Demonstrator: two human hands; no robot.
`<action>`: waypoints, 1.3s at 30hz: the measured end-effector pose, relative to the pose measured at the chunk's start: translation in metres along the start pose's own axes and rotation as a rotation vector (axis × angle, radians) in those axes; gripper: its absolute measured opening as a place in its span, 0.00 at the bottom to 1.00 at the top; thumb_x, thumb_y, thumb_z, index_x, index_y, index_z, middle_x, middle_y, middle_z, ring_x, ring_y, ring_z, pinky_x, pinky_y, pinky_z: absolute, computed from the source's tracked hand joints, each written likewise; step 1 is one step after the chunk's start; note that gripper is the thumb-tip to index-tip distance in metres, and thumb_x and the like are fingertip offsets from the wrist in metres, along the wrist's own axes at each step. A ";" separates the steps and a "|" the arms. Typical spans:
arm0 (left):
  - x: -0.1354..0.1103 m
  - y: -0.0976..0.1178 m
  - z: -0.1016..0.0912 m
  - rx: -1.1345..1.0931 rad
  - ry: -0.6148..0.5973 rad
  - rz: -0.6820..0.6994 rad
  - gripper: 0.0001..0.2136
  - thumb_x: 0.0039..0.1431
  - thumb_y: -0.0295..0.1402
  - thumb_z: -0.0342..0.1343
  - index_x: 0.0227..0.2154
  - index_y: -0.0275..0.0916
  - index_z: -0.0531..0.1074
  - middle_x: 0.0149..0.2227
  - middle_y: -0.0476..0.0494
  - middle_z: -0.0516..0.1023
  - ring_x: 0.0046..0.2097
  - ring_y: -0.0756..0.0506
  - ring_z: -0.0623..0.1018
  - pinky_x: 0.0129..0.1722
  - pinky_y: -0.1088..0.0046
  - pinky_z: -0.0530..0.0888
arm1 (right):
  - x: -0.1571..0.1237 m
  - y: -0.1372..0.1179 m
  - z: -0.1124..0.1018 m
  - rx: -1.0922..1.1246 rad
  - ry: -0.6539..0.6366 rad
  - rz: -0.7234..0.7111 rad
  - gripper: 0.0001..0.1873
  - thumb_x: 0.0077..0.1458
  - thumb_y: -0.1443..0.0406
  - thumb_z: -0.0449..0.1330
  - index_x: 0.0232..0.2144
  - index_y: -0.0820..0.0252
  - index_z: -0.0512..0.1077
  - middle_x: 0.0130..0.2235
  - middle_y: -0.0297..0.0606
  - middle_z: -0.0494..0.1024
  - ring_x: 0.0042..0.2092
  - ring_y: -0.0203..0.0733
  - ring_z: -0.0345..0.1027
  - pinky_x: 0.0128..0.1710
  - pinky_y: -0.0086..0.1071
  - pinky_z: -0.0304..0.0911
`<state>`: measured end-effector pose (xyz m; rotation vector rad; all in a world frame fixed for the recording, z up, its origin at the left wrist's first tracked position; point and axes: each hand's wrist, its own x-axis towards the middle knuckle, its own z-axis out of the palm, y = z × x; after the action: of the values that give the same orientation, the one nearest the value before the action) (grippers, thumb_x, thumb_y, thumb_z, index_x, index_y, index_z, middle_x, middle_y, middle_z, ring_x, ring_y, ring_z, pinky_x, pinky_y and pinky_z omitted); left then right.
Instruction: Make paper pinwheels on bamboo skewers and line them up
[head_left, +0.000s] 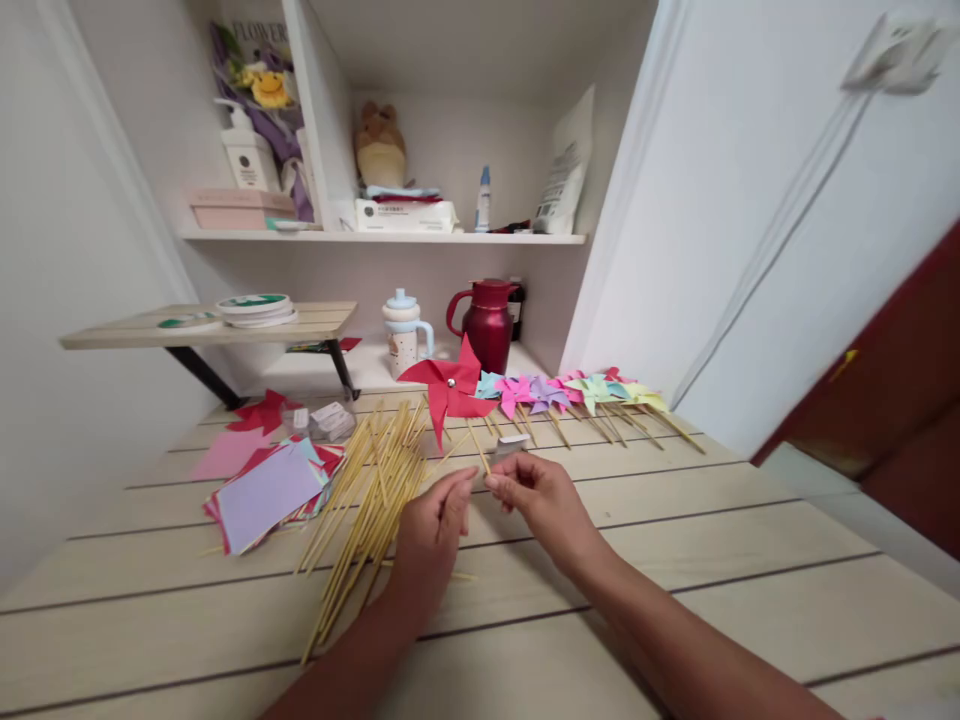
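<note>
A red paper pinwheel [454, 386] with a small shiny pin at its centre stands upright on a thin wooden stick [480, 446]. Thumb and forefinger of my right hand [541, 497] pinch the stick near its lower end. Close by on the left, my left hand [436, 518] has its fingers drawn together, apart from the stick; whatever may lie between them is hidden. Under and beside that hand spreads a loose pile of wooden sticks [373, 500]. Just behind my right hand sits a small box [513, 443], partly covered.
Finished pinwheels [551, 392] lie in a row at the back right. Paper sheets [262, 497] are stacked at the left, with small clear boxes [330, 420] behind. A raised wooden stand [315, 320], a cup [403, 340] and a red jug [489, 328] line the back.
</note>
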<state>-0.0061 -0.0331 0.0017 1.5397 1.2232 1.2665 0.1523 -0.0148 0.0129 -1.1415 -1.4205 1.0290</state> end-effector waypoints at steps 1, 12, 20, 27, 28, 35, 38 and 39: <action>-0.001 -0.001 0.001 0.054 -0.008 0.046 0.21 0.63 0.46 0.50 0.44 0.37 0.80 0.20 0.52 0.65 0.24 0.49 0.66 0.26 0.74 0.63 | 0.004 -0.001 -0.005 -0.005 0.023 -0.003 0.15 0.48 0.54 0.66 0.24 0.59 0.71 0.22 0.30 0.70 0.26 0.36 0.62 0.28 0.31 0.59; 0.003 -0.008 -0.001 0.236 0.059 0.199 0.17 0.63 0.42 0.50 0.35 0.38 0.82 0.17 0.49 0.69 0.22 0.47 0.69 0.25 0.74 0.64 | 0.032 0.017 -0.143 -0.258 0.409 0.044 0.17 0.45 0.52 0.66 0.23 0.59 0.72 0.25 0.36 0.74 0.27 0.40 0.67 0.30 0.35 0.65; 0.003 -0.012 0.001 0.273 0.023 0.181 0.17 0.62 0.42 0.50 0.31 0.40 0.81 0.17 0.50 0.68 0.21 0.48 0.67 0.25 0.74 0.63 | 0.027 0.046 -0.219 -0.618 0.521 0.193 0.12 0.48 0.56 0.62 0.24 0.59 0.75 0.24 0.41 0.78 0.26 0.45 0.71 0.27 0.37 0.61; 0.007 -0.015 0.000 0.327 0.046 0.156 0.17 0.62 0.42 0.50 0.32 0.39 0.81 0.17 0.51 0.67 0.22 0.48 0.66 0.26 0.74 0.63 | 0.056 0.052 -0.201 -0.918 0.420 0.328 0.10 0.58 0.58 0.61 0.33 0.58 0.77 0.33 0.38 0.80 0.36 0.44 0.74 0.34 0.35 0.67; 0.007 -0.015 -0.001 0.326 0.056 0.154 0.17 0.62 0.42 0.50 0.32 0.39 0.81 0.17 0.51 0.67 0.22 0.48 0.67 0.26 0.74 0.63 | 0.060 0.051 -0.199 -0.955 0.407 0.353 0.11 0.60 0.58 0.60 0.38 0.58 0.76 0.39 0.39 0.80 0.39 0.44 0.74 0.38 0.36 0.69; 0.010 -0.015 -0.001 0.360 0.010 0.151 0.17 0.62 0.42 0.50 0.27 0.39 0.80 0.17 0.51 0.66 0.22 0.49 0.66 0.26 0.74 0.61 | 0.071 0.057 -0.197 -1.089 0.358 0.490 0.16 0.63 0.59 0.59 0.51 0.58 0.71 0.52 0.42 0.74 0.48 0.45 0.72 0.46 0.43 0.71; 0.012 -0.016 0.000 0.376 -0.024 0.156 0.17 0.61 0.41 0.50 0.25 0.40 0.80 0.19 0.49 0.71 0.24 0.48 0.68 0.27 0.74 0.61 | 0.072 0.065 -0.199 -1.101 0.345 0.512 0.16 0.63 0.59 0.59 0.50 0.59 0.71 0.51 0.42 0.75 0.47 0.45 0.73 0.46 0.43 0.71; 0.012 -0.016 0.000 0.371 -0.029 0.156 0.16 0.61 0.40 0.51 0.26 0.40 0.80 0.20 0.49 0.72 0.25 0.48 0.69 0.28 0.74 0.62 | 0.073 0.067 -0.199 -1.102 0.340 0.516 0.16 0.63 0.59 0.59 0.50 0.59 0.71 0.51 0.42 0.75 0.47 0.45 0.73 0.46 0.43 0.71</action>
<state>-0.0086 -0.0179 -0.0106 1.9445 1.3992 1.1531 0.3539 0.0749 -0.0119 -2.4343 -1.4354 0.2492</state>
